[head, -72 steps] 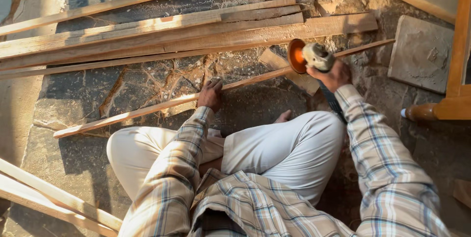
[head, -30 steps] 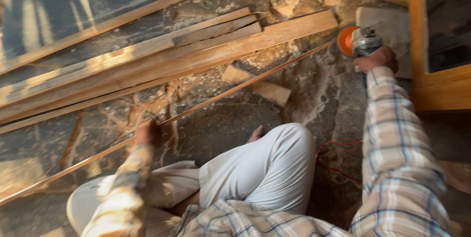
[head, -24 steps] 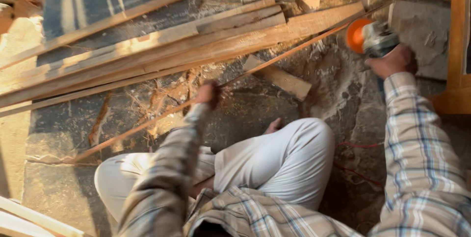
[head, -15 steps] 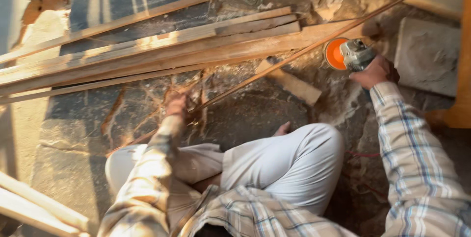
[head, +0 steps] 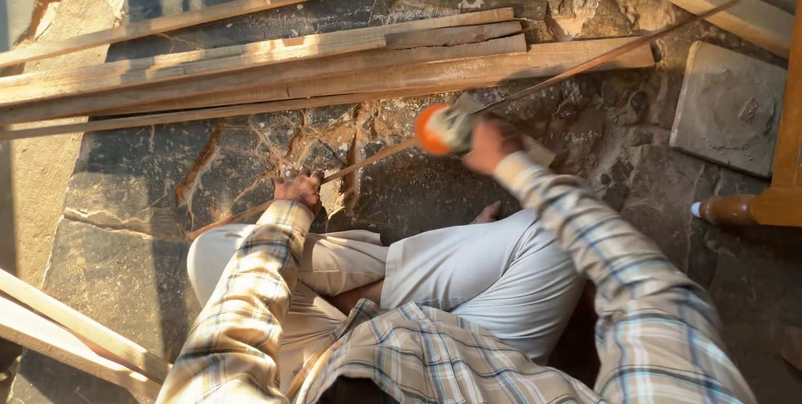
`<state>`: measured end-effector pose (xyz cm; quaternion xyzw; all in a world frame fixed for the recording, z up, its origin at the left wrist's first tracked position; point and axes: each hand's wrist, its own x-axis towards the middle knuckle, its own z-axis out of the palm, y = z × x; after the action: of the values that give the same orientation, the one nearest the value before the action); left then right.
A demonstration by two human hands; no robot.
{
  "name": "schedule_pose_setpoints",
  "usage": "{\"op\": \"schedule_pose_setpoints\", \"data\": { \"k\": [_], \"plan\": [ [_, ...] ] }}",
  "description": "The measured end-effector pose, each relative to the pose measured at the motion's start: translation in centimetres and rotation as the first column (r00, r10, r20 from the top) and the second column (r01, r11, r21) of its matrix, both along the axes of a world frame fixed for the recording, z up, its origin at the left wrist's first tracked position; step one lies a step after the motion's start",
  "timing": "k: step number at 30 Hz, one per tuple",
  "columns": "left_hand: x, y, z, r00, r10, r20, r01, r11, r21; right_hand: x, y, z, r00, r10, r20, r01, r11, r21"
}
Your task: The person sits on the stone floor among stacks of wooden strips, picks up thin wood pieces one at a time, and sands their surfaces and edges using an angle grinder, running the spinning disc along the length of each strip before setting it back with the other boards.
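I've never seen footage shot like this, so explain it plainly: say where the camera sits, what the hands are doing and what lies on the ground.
The camera sits on the person's head and looks down, so you see their own plaid sleeves and light trousers; they sit on a stone floor. The left hand presses down on a long thin strip of wood that runs slantwise across the floor. The right hand holds a power tool with an orange disc at that strip; it is blurred, so the exact contact is unclear. Beyond lie stacked planks, to the right a flat stone slab, and at the lower left more boards.
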<state>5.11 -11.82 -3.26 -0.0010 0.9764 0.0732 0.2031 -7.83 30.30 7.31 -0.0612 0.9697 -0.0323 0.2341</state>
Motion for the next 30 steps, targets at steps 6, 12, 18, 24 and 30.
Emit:
{"op": "schedule_pose_setpoints", "data": {
  "k": [6,12,18,24,30],
  "plan": [
    [-0.9,1.0,-0.1,0.998,-0.055,0.037,0.055,0.998,-0.018,2.5,-3.3,0.9,0.967,0.195,-0.163,-0.214,0.971,-0.110],
    [-2.1,1.2,0.1,0.994,-0.097,0.051,0.099,0.995,-0.030,-1.9,4.1,2.0,0.957,-0.283,0.063,0.278,0.957,0.084],
    [-1.4,1.2,0.8,0.988,-0.150,0.024,0.151,0.980,-0.128,-4.7,12.8,3.9,0.828,-0.551,-0.100,0.549,0.834,-0.049],
    [-1.8,1.4,0.5,0.979,-0.138,0.153,0.157,0.981,-0.118,-4.9,14.3,2.4,0.810,-0.585,-0.046,0.579,0.809,-0.096],
    [-1.0,2.1,-0.3,0.955,-0.290,0.062,0.294,0.895,-0.336,-1.7,9.4,0.7,0.955,-0.295,-0.037,0.294,0.955,-0.044]
  ]
}}
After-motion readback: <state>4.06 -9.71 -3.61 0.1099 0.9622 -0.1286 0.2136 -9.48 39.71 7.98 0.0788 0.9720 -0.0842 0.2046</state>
